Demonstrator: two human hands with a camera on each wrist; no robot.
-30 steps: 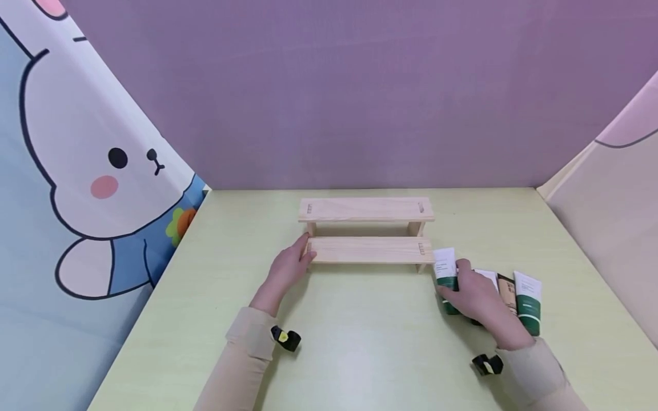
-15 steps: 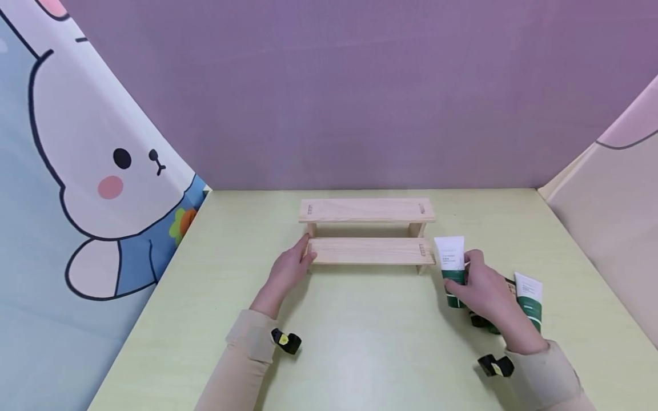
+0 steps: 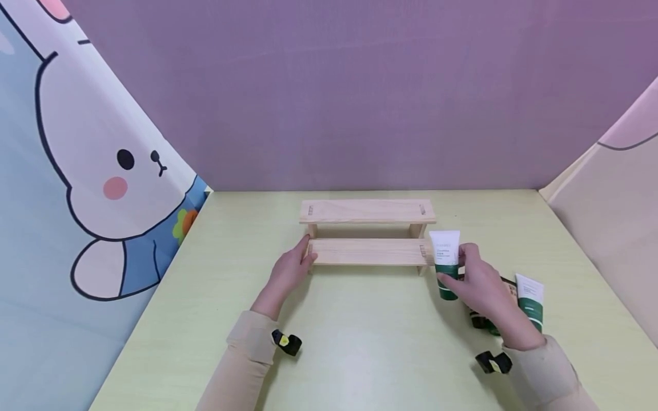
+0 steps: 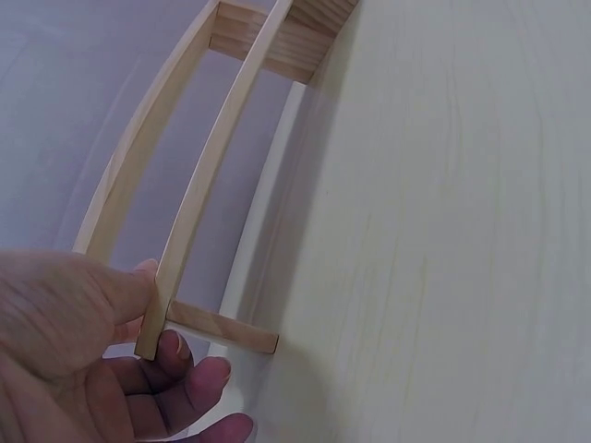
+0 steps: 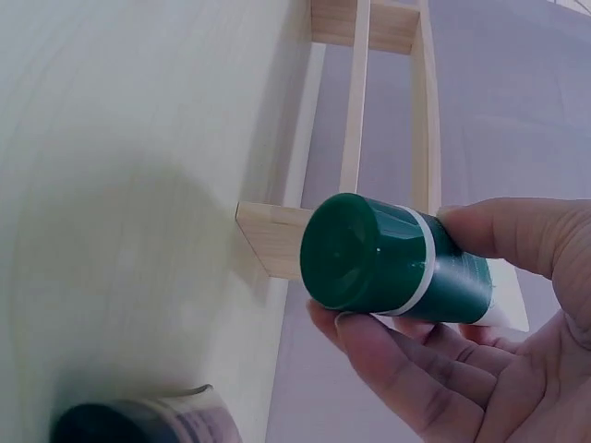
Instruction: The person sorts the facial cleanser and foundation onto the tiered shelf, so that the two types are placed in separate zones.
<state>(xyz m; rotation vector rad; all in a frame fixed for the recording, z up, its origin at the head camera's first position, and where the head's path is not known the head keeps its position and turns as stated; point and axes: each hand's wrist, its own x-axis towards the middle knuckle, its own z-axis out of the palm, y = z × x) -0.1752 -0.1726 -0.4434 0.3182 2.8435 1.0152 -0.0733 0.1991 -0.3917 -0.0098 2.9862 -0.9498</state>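
Observation:
My right hand point(image 3: 480, 282) holds a white-and-green squeeze tube point(image 3: 446, 260) between thumb and fingers, cap end down, beside the right end of a two-step wooden rack point(image 3: 370, 251). Seen from the right wrist, the tube's dark green cap point(image 5: 342, 254) faces the camera, and the tube is off the tabletop. My left hand point(image 3: 288, 269) pinches the left end of the rack's lower board; in the left wrist view the thumb lies on one side of that board point(image 4: 199, 198) and curled fingers point(image 4: 175, 355) on the other.
Right of the rack, another white-and-green tube point(image 3: 530, 299) lies on the table. Next to it is a tan tube point(image 3: 510, 288) with a dark cap, partly hidden by my right hand. A purple backdrop point(image 3: 360, 97) stands behind the pale table point(image 3: 360, 342).
My right hand has lifted the white-and-green tube from beside the other tubes and shifted it up to the rack's right end. The left hand and the rack stay in place.

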